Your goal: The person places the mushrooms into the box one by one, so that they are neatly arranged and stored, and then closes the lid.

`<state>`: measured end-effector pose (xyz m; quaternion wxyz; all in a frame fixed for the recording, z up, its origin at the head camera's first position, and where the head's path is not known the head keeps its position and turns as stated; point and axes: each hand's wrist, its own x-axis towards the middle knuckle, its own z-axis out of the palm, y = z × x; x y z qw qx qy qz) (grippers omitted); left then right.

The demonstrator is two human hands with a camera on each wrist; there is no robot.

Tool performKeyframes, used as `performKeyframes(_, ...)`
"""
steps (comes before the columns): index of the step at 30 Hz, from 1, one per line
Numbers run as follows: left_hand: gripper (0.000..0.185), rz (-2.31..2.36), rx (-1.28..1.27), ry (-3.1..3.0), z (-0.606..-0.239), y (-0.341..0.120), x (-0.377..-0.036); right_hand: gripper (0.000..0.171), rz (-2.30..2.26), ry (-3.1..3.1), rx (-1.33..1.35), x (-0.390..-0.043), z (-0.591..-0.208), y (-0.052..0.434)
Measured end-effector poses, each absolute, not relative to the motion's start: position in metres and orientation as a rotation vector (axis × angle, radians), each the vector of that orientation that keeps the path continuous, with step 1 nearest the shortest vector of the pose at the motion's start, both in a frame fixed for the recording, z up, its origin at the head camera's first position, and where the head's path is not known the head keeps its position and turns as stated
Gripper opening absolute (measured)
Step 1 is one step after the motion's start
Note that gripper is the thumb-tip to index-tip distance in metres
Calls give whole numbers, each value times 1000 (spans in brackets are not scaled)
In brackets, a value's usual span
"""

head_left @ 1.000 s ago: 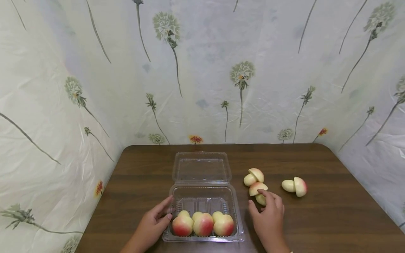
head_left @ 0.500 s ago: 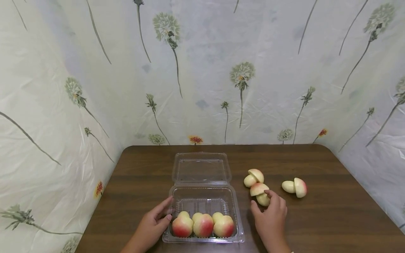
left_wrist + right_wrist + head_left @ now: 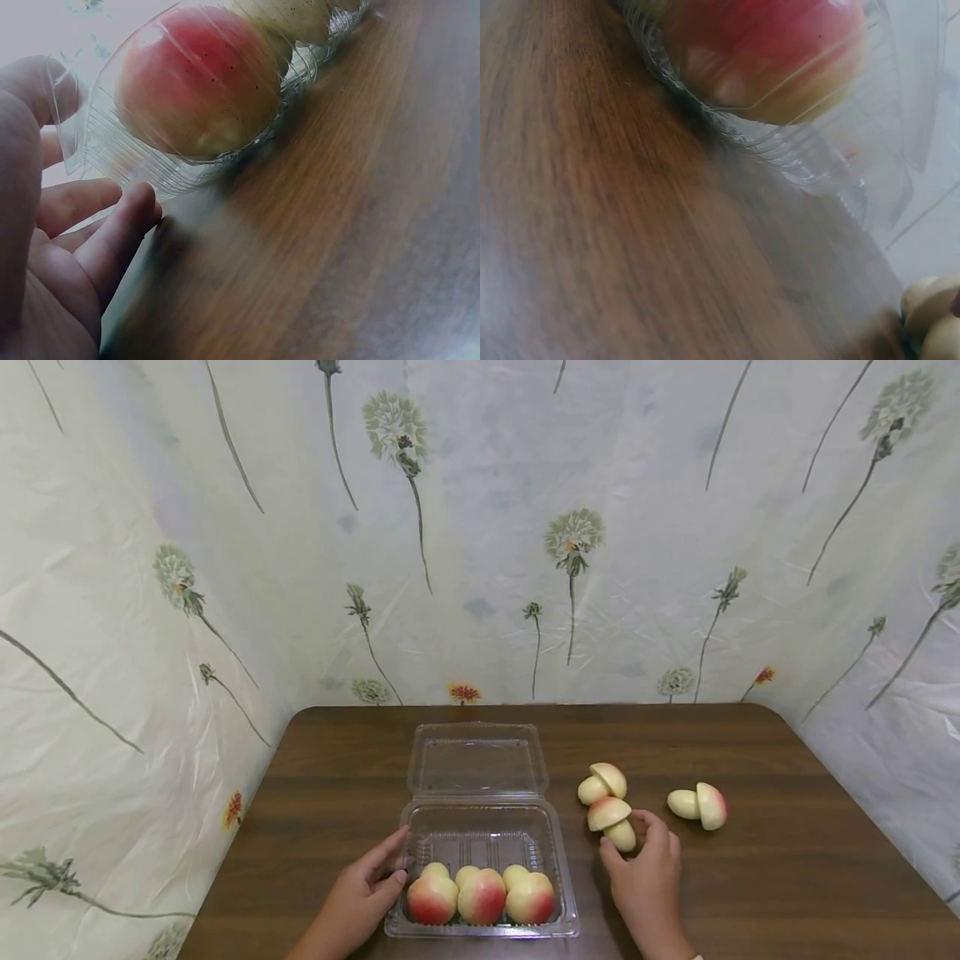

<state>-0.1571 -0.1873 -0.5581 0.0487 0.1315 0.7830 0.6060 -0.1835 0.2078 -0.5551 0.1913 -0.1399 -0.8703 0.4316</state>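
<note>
Altogether six peach-coloured toy mushrooms show: three stand in a row inside the clear clamshell box point(image 3: 480, 868) near its front wall, and three lie on the brown surface point(image 3: 787, 860) to its right — one pair close together, a third mushroom point(image 3: 699, 804) well apart. The right hand point(image 3: 645, 877) has slid a little forward since half a second ago, and the nearest mushroom point(image 3: 611, 821) now sits upright-tilted against its fingertips, thumb and fingers curled about its stem. The far mushroom point(image 3: 602, 782) of the pair lies just beyond. The left hand point(image 3: 363, 893) stays put — fingers relaxed and straight, resting against the box's left wall.
</note>
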Motion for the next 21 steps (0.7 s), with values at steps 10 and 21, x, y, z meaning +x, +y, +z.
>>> performKeyframes(10,55,1838,369,2389,-556,-187,-157,64,1261,-2458,-410,-185,-556,210)
performKeyframes(21,54,1849,400,2376,-556,-188,-156,54,1268,-2458,-431,-185,-558,211)
